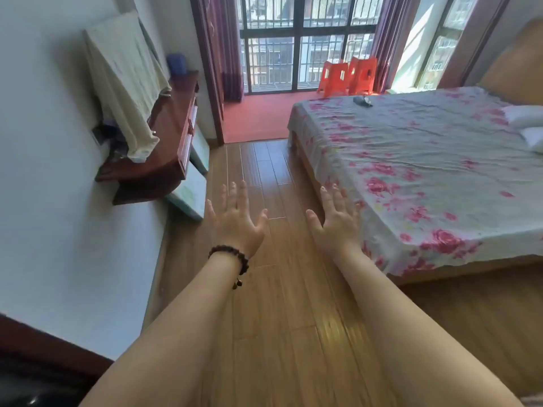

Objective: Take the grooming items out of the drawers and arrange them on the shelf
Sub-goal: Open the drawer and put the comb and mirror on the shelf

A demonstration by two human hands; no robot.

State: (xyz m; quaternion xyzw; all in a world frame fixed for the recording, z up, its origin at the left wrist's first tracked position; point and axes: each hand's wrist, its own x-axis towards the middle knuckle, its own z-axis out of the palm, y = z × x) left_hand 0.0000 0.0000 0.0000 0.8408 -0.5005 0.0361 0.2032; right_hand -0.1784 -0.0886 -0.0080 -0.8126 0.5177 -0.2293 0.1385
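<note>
Two bare forearms without sleeves run up from the lower edge of the frame to the hands, left hand (235, 221) and right hand (338, 224), and a dark beaded bracelet (230, 255) with a small dangling charm circles the left wrist.

A wooden plank floor (273, 289) runs up the middle of the frame. At its far end, upper centre, it meets a red carpet (258, 116), where two orange plastic stools (348, 76) stand side by side before the window. On the right, a bed (426, 177) stands on the floor, covered by a pale sheet with pink roses; a small dark object (363, 101) lies near its far edge, and white pillows (526, 124) rest at the right edge of the frame. At upper left, a dark red wooden surface (167, 133) against the wall carries a cream cloth (126, 92) draped over something, and a blue item (177, 63) at its far end.
</note>
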